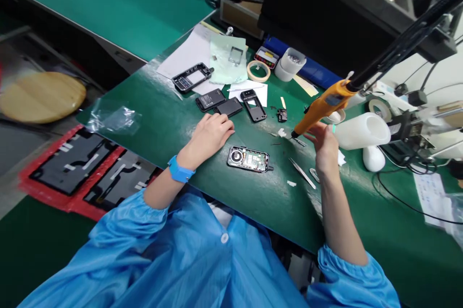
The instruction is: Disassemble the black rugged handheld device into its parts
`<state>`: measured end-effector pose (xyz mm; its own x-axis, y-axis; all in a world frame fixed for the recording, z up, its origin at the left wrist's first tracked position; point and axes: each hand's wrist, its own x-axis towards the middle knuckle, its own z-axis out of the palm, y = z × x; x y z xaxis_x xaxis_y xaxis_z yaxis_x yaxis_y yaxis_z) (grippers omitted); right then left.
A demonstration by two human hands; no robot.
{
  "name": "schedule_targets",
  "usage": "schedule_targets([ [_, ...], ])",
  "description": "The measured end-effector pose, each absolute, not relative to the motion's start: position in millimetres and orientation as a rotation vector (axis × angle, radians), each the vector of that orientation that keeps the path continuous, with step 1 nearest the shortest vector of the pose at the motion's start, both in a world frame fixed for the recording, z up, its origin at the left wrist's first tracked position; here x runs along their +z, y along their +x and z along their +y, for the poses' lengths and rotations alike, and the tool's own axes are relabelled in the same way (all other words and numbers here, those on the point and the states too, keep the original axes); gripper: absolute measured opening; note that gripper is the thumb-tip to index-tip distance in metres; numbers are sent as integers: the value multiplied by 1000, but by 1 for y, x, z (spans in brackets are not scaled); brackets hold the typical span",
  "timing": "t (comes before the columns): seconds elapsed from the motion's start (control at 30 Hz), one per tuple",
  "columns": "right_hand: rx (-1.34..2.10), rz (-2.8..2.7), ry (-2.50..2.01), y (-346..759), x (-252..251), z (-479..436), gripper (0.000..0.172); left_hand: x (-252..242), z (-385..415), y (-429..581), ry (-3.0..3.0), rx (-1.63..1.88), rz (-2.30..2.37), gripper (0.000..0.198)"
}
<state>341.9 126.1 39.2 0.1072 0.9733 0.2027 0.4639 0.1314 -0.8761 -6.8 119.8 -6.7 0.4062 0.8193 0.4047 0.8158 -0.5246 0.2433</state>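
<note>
My left hand (213,135) rests on the green mat with its fingers curled in and close together. Nothing shows in it; just beyond its knuckles lie two dark batteries (211,100). An opened phone body (249,159), its circuit board and round part bare, lies between my hands. My right hand (324,146) is behind the lower end of an orange electric screwdriver (321,104). The tool covers part of its fingers, so whether they grip it is unclear. Tweezers (302,173) lie below the screwdriver tip, left of my right wrist.
Phone housings (193,78) and a black back frame (253,105) lie toward the back. Beyond them are a tape roll (258,71) and a white cup (290,64). A white bottle (361,131) stands at the right. Dark panels in red wrap (68,163) are at the left.
</note>
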Motion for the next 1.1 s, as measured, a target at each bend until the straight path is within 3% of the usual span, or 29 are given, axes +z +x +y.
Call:
schedule_targets([
  [0.5, 486, -1862, -1736, 373, 37, 71, 46, -13, 114, -6, 2624, 816, 1580, 22],
  [0.8, 759, -2203, -1713, 385, 69, 62, 73, -9, 111, -3, 2564, 804, 1638, 18],
  [1.1, 815, -2261, -1658, 385, 62, 63, 62, -10, 112, -5, 2570, 802, 1636, 16],
])
